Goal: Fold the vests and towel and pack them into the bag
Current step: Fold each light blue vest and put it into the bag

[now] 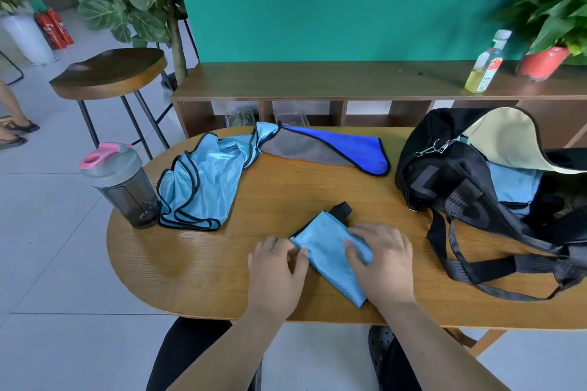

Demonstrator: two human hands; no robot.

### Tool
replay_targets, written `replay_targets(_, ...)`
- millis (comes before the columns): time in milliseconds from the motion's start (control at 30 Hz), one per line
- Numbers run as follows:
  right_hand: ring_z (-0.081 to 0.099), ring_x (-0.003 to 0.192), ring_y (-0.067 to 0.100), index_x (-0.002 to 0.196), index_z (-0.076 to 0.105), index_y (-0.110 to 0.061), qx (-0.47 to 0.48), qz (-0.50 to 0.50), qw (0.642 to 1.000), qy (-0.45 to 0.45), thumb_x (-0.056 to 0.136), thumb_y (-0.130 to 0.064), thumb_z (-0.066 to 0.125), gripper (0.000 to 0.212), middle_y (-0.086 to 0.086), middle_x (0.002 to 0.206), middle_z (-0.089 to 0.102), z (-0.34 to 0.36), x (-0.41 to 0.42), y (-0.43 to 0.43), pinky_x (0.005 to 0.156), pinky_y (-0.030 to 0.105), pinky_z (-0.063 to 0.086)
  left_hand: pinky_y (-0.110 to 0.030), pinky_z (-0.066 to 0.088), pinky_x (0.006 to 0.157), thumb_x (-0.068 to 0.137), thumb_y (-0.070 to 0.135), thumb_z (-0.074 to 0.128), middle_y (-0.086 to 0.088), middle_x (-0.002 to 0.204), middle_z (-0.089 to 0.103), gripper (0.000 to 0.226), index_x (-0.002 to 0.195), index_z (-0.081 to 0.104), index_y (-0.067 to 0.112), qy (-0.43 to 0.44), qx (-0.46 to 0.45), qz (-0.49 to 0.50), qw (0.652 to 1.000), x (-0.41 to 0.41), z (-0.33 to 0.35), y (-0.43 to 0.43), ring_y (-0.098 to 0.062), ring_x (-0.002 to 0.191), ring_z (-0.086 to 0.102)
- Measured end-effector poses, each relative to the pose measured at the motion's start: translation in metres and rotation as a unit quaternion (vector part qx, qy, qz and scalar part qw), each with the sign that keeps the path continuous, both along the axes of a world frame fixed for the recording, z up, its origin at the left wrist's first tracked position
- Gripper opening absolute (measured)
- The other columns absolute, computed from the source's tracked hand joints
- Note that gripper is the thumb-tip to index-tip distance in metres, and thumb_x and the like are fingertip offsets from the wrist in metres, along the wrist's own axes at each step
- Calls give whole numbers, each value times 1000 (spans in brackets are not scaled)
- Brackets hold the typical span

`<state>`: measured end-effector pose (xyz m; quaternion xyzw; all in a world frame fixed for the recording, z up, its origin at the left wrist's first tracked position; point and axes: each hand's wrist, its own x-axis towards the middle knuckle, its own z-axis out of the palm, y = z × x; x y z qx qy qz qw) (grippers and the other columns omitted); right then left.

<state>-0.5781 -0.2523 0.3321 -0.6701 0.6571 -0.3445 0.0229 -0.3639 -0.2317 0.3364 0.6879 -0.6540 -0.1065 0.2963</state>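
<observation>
A small folded light-blue vest [327, 251] with black trim lies on the wooden table [197, 267] near its front edge. My left hand [276, 270] touches the vest's left edge with its fingers slightly bent. Resting on the vest's right side, my right hand [384, 260] presses it flat. An unfolded light-blue vest [203, 184] lies crumpled at the table's left. Behind the middle lies a blue and grey towel [330, 149]. The black bag [476, 181] stands open at the right, with a folded light-blue piece [514, 184] inside.
A dark shaker bottle [122, 184] with a pink lid stands at the table's left edge. Bag straps [495, 263] trail over the table's right front. Behind are a low shelf [317, 82] with a drink bottle [486, 63] and potted plant [546, 60], and a stool [111, 73].
</observation>
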Motion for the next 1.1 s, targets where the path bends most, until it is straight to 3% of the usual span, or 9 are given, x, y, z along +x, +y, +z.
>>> replay_targets(133,58,110,7,115,75,-37,32,17,999,-11,94,-39,71,22,-22,109,71,-3,0,-3,106,30,35,-31,40,82,100,65,45,17,84,48,36,85,61,35,-45,-4,22,999,-3,-2,-1,-7,87,43)
replay_targets(267,52,106,2,113,72,-40,52,2,998,-40,95,-37,67,18,-26,106,68,-1,-1,-4,101,27,29,-30,39,81,101,63,47,19,84,50,36,92,67,36,-39,5,24,999,-2,0,-1,-6,88,44)
replay_targets(433,55,102,5,109,71,-40,80,-26,993,-82,94,-34,67,17,-26,102,67,4,0,-1,96,29,28,-34,42,91,100,64,47,20,97,57,33,112,65,39,-16,120,7,993,-4,15,-14,-10,101,48)
replay_targets(533,52,106,9,115,65,-41,120,-51,991,-34,96,-40,60,19,-20,110,59,10,5,4,98,35,36,-36,53,83,97,57,57,12,100,62,33,117,57,31,77,203,-8,976,-10,29,-22,-13,98,59)
replay_targets(600,51,111,11,118,59,-40,163,-66,984,-22,99,-41,56,20,-17,114,56,16,9,8,100,37,37,-31,49,67,94,52,64,8,97,64,37,116,54,24,150,254,11,955,-23,38,-25,-12,87,63)
replay_targets(733,56,105,10,119,53,-37,241,-67,966,-64,98,-38,54,21,-20,106,60,32,11,16,97,37,33,-28,44,60,85,39,75,0,83,66,37,108,68,11,288,293,87,907,-49,51,-28,-17,68,60)
replay_targets(867,60,94,11,117,54,-37,312,-62,945,-81,97,-41,58,21,-18,94,63,43,2,18,100,38,42,-30,47,65,87,30,79,-5,90,67,27,103,67,12,291,325,87,895,-61,58,-29,-19,73,61)
replay_targets(1000,63,94,8,112,56,-38,340,-46,932,-117,94,-40,62,18,-18,97,62,51,-12,23,94,42,56,-39,58,80,83,23,79,-7,96,70,26,100,61,15,272,291,51,916,-67,61,-23,-25,86,70)
replay_targets(1100,62,91,5,110,59,-37,347,-45,926,-142,96,-41,63,16,-17,99,63,56,-20,29,85,35,58,-36,54,70,87,22,74,-8,100,67,28,103,52,17,275,264,9,924,-72,64,-15,-24,85,69)
